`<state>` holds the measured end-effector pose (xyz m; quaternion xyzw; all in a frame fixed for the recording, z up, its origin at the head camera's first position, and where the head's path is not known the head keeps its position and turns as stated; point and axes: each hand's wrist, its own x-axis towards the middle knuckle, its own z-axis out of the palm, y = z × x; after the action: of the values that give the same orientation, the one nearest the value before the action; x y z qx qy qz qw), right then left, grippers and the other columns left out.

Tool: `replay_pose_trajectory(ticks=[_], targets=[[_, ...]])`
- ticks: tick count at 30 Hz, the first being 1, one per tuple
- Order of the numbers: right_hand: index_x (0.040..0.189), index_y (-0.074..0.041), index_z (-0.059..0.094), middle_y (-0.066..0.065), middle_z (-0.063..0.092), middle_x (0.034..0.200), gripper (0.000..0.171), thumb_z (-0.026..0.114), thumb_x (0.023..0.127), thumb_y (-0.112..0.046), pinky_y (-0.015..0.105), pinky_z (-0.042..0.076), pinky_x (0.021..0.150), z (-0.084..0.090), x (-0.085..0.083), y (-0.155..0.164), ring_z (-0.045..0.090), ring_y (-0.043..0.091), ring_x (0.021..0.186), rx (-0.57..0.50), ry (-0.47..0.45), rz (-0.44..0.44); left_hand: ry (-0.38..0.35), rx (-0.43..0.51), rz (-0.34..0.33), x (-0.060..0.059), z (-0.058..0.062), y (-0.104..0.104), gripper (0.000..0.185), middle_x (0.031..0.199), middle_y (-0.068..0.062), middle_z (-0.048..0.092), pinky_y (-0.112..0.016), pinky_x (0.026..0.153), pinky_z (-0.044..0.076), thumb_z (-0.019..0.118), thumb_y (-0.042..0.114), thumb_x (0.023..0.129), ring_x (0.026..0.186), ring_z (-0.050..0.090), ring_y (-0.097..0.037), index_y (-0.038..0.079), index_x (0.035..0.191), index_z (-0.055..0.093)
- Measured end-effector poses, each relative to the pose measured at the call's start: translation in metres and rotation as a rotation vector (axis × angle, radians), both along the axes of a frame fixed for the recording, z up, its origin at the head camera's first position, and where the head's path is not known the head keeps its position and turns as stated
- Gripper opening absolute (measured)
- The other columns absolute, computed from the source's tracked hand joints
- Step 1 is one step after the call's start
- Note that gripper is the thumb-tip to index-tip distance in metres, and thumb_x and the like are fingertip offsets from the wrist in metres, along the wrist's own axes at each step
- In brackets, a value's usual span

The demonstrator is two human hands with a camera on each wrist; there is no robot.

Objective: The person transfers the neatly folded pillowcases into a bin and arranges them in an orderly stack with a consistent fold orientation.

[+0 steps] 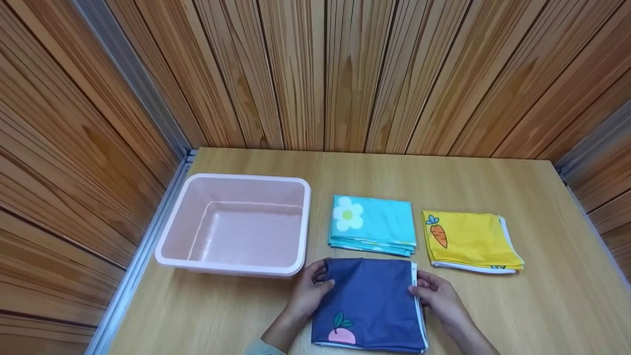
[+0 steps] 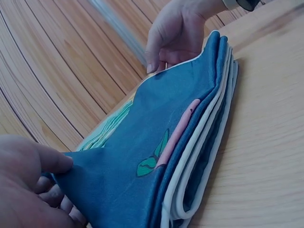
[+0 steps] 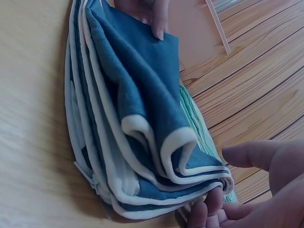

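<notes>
A folded navy cloth [image 1: 369, 301] with a white edge and a pink fruit print lies at the front of the table. My left hand [image 1: 309, 290] pinches its upper left side, thumb on top and fingers beneath. At the opposite edge my right hand [image 1: 438, 296] grips the white-trimmed border between thumb and fingers. In the right wrist view the cloth [image 3: 137, 118] shows several stacked layers, with the top ones bulging in loops. The left wrist view has the left hand's thumb [image 2: 54, 160] over a corner of the fabric.
Just behind the navy cloth lies a folded turquoise cloth [image 1: 377, 222] with a white flower. A folded yellow cloth [image 1: 468, 239] with a carrot print is to its right. On the left stands a pink plastic basin [image 1: 305, 217] with nothing in it. Wood-patterned panels [image 1: 345, 74] enclose the table.
</notes>
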<state>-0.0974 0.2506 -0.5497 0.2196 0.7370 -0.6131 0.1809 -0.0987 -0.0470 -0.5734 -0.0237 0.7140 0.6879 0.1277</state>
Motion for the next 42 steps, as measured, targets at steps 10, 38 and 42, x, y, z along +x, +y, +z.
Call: replay_pose_trajectory(ticks=[10, 38, 42], targets=[[0.134, 0.013, 0.047, 0.011, 0.061, 0.108, 0.053, 0.067, 0.085, 0.012, 0.027, 0.052, 0.074, -0.002, 0.004, -0.001, 0.059, 0.016, 0.094, -0.017, 0.095, -0.022, 0.065, 0.026, -0.051, -0.001, -0.001, 0.000, 0.046, 0.130, -0.016, 0.059, -0.048, 0.108, 0.046, 0.063, -0.002, 0.095, 0.120, 0.056, -0.030, -0.003, 0.140, 0.055], [0.138, 0.005, 0.039, 0.017, 0.063, 0.126, 0.042, 0.050, 0.098, 0.014, 0.023, 0.053, 0.081, -0.012, 0.007, 0.001, 0.063, 0.006, 0.099, -0.005, 0.257, -0.047, 0.146, 0.056, -0.038, -0.008, -0.012, 0.004, 0.037, 0.136, -0.020, 0.059, -0.050, 0.110, 0.043, 0.052, 0.009, 0.106, 0.130, 0.055, -0.036, -0.004, 0.141, 0.051], [0.141, 0.003, 0.036, 0.028, 0.054, 0.137, 0.043, 0.049, 0.101, 0.011, 0.019, 0.051, 0.084, -0.016, 0.010, -0.001, 0.063, 0.018, 0.111, 0.099, 0.319, 0.014, 0.212, -0.007, -0.071, -0.010, -0.014, 0.004, 0.039, 0.143, -0.018, 0.056, -0.051, 0.113, 0.039, 0.050, 0.014, 0.108, 0.135, 0.050, -0.035, 0.001, 0.145, 0.051]])
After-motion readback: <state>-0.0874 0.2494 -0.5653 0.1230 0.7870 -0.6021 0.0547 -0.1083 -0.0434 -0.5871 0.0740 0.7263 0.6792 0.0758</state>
